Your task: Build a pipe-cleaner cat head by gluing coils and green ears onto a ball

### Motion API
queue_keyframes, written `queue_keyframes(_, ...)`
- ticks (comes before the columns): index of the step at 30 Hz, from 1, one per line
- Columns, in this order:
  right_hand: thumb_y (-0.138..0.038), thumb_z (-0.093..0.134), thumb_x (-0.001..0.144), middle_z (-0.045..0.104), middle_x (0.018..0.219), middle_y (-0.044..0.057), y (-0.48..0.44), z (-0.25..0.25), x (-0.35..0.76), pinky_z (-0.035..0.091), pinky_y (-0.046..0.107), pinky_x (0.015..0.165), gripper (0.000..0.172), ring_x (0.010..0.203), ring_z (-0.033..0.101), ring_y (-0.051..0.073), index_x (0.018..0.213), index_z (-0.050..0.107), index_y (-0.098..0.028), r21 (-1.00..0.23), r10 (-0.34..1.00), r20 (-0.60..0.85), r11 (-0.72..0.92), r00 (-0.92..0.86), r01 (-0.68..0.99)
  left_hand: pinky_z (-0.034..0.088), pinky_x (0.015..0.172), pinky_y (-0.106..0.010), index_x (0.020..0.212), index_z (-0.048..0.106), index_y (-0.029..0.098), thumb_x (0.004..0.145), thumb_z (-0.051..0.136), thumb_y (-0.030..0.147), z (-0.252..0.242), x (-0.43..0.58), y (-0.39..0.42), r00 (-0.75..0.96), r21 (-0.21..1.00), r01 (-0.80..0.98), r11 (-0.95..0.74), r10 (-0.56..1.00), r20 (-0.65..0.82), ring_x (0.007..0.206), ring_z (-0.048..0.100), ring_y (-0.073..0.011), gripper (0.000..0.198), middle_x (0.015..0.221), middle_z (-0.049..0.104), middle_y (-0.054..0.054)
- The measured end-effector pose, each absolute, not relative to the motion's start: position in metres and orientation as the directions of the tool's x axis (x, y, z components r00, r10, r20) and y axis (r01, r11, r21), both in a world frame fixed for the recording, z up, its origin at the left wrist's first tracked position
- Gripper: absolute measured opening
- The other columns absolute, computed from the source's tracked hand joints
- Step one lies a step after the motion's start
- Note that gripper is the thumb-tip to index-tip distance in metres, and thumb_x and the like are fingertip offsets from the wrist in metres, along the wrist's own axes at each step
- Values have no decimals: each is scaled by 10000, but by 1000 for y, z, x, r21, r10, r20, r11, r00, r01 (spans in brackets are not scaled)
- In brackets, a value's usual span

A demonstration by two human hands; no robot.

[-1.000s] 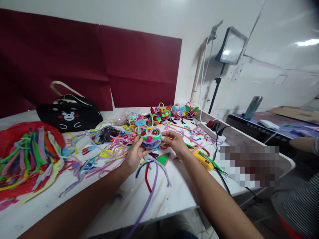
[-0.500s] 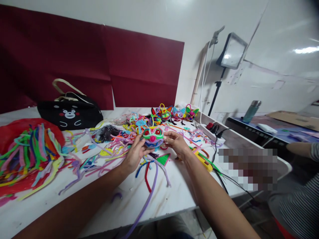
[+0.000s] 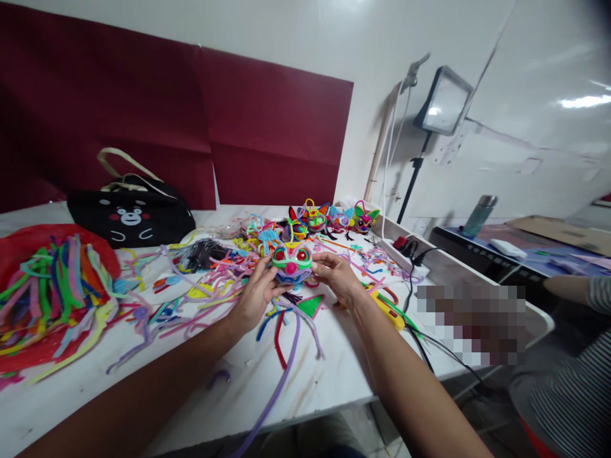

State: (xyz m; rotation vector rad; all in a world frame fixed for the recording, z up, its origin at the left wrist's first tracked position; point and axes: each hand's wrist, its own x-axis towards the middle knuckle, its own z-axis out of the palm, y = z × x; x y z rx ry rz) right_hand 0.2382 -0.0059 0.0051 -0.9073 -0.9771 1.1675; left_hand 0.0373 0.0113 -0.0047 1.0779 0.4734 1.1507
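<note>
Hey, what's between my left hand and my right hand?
In the head view, a colourful fuzzy toy face is held between your left hand and right hand.

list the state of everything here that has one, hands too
craft head: held between both hands, front toward the camera
left hand: gripping its left side
right hand: fingertips at its right edge
black bag: upright, handles raised
bottle: upright, capped
yellow tool: lying down, partly hidden
lamp: raised on its stand, seemingly unlit
</note>
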Motion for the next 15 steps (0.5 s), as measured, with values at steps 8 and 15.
queue_keyframes(8, -408, 976, 470, 731, 753, -19, -5, 2, 239, 567, 313, 660, 529, 620, 675, 137, 865, 704, -187, -938, 983, 148, 173, 105, -302, 500, 1056, -582, 1215, 576, 254, 893, 682, 329, -5, 36, 14, 396, 865, -502, -3, 888, 234, 1180, 664, -282, 347, 1287, 694, -52)
queue_keyframes(15, -390, 973, 473, 735, 770, -13, -4, 2, 239, 565, 320, 672, 512, 618, 675, 139, 861, 706, -188, -938, 982, 154, 181, 112, -297, 509, 1051, -564, 1258, 558, 260, 902, 666, 307, -5, 35, 14, 402, 857, -515, -5, 882, 246, 1171, 667, -274, 375, 1266, 706, -47)
